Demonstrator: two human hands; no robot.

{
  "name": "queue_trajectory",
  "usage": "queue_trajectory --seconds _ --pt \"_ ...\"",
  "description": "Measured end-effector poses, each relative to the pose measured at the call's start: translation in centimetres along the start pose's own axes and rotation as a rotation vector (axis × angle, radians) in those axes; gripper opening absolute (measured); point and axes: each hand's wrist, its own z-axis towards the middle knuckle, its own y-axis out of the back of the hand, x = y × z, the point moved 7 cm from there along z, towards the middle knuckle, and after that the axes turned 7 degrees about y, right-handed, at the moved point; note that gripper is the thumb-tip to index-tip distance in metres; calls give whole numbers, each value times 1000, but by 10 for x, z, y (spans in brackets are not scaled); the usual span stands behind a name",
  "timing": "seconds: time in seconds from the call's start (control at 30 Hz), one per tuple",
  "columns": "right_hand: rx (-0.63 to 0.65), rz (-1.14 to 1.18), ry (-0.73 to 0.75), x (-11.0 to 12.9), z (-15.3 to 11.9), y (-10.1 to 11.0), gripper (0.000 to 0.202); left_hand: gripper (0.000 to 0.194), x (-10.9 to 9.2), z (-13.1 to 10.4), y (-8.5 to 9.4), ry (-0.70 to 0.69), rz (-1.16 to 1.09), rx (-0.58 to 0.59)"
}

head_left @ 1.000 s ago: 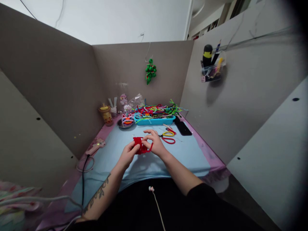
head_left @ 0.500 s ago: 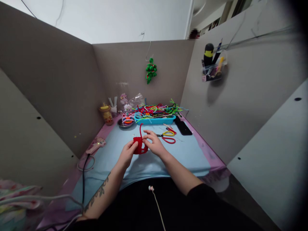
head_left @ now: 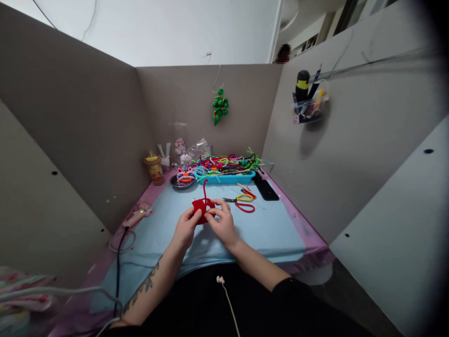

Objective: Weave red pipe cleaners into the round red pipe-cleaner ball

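Between my hands, above the blue cloth, is a small red knotted cord piece [head_left: 199, 206] with a loose cord end [head_left: 205, 189] sticking up from it. My left hand [head_left: 186, 225] pinches its left side, thumb on the near face. On the right side, my right hand [head_left: 221, 222] grips the piece with thumb and fingers closed on its edge. Just beyond the right hand, scissors [head_left: 244, 204] with one yellow and one red handle lie on the cloth.
A blue tray [head_left: 224, 179] heaped with coloured cords stands at the back, beside a metal dish [head_left: 181, 185] holding a woven animal-face piece. A black phone [head_left: 266, 189] lies right. Left are a cup [head_left: 154, 169] and a pink corded tool [head_left: 138, 216]. Grey partitions enclose the table.
My right hand has come lower and closed on the red piece's right side, where its fingers were spread before. The open loop there is now mostly covered. My left hand keeps its pinch.
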Motion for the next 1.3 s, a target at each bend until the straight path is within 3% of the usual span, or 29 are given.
queue_trajectory --seconds 0.2,0.6,0.8,0.97,1.13,1.3 --pt "13 -33 79 6 0 -5 11 36 -4 -3 3 -50 58 -44" --pt "12 35 14 -1 8 2 5 34 0 -2 1 -41 62 -46" --pt "80 129 -3 -5 5 -6 9 37 15 -1 -4 124 -191 10" --pt "141 160 38 -6 1 -9 10 31 27 1 -4 279 -266 11" --pt "191 137 92 -2 -2 -8 9 34 26 6 -2 238 -227 -6" --pt "198 156 69 -1 -4 -4 9 33 24 9 6 145 -112 -107"
